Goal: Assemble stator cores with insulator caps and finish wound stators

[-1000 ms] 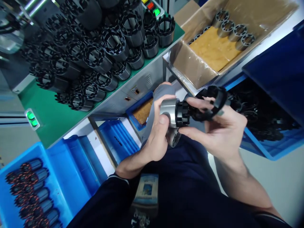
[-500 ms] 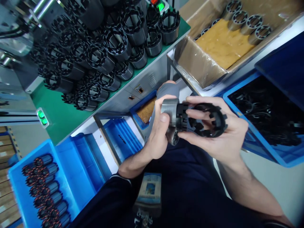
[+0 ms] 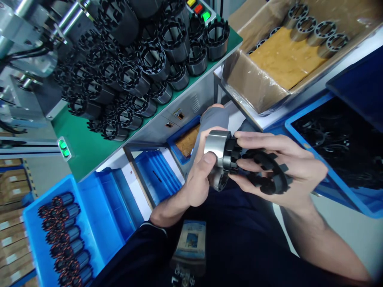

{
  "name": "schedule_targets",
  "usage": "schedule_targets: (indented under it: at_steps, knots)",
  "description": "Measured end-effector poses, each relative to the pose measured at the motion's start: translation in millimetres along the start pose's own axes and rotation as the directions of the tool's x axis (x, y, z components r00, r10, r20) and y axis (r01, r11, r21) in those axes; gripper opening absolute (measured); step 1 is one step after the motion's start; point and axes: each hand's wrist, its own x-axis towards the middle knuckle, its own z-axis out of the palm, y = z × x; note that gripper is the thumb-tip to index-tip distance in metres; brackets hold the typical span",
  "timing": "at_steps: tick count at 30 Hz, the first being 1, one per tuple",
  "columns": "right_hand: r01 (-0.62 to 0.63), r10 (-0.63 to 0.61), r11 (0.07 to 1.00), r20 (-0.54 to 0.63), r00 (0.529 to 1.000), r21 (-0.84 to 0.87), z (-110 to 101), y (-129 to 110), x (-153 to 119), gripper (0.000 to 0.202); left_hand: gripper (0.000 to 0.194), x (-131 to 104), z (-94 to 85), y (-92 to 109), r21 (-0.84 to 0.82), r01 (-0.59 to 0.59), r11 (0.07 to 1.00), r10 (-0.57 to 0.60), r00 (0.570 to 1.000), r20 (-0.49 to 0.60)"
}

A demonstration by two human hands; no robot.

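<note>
My left hand (image 3: 197, 177) grips a silver stator core (image 3: 216, 146), thumb on its side. A second metal core (image 3: 218, 182) shows just below it, partly hidden by the fingers. Against the first core's right end sits a black toothed plastic ring (image 3: 232, 154), with the fingertips of my right hand (image 3: 299, 165) on it. Whether that ring is fully seated I cannot tell. Another black toothed ring (image 3: 279, 175) hangs loosely within my right hand, around a finger.
Many black-ended cores (image 3: 152, 61) are stacked on a green bench (image 3: 77, 153). A carton (image 3: 251, 87) with bare cores stands at the upper right, above a blue bin (image 3: 332, 177) of black rings. At lower left, a blue crate (image 3: 92, 223) holds copper-wound cores.
The ring within my right hand has tilted and dropped lower. My right fingers have straightened along the ring at the core's end. The view has shifted slightly.
</note>
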Motion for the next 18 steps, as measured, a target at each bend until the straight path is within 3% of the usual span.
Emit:
schedule_targets:
  at_steps: [4, 7, 11, 15, 18]
  knots:
    - [0.056, -0.056, 0.997, 0.007, 0.998, -0.044, -5.2, 1.4, 2.6, 0.072, 0.056, 0.8, -2.0, -1.0, -0.006, -0.102, 0.995, 0.103, 0.993, 0.064]
    - [0.111, -0.109, 0.991, 0.027, 0.994, -0.072, -8.3, 1.3, 4.8, 0.054, 0.058, -0.7, -4.5, -7.0, -0.012, -0.101, 0.995, 0.102, 0.993, 0.067]
    - [0.236, -0.233, 0.968, 0.036, 0.972, -0.083, -10.2, 2.4, 4.0, 0.022, 0.06, -8.3, -5.3, -14.9, -0.044, 0.012, 0.999, -0.01, 0.999, 0.038]
    - [0.252, -0.249, 0.965, 0.061, 0.967, -0.067, -10.3, 5.3, -0.5, 0.019, 0.07, -14.4, -2.6, -14.0, -0.043, 0.1, 0.994, -0.094, 0.988, 0.126]
    - [0.254, -0.247, 0.963, 0.089, 0.965, -0.085, -14.8, 8.7, -0.4, 0.021, 0.075, -14.1, 0.6, -9.6, -0.048, 0.188, 0.981, -0.182, 0.978, 0.107]
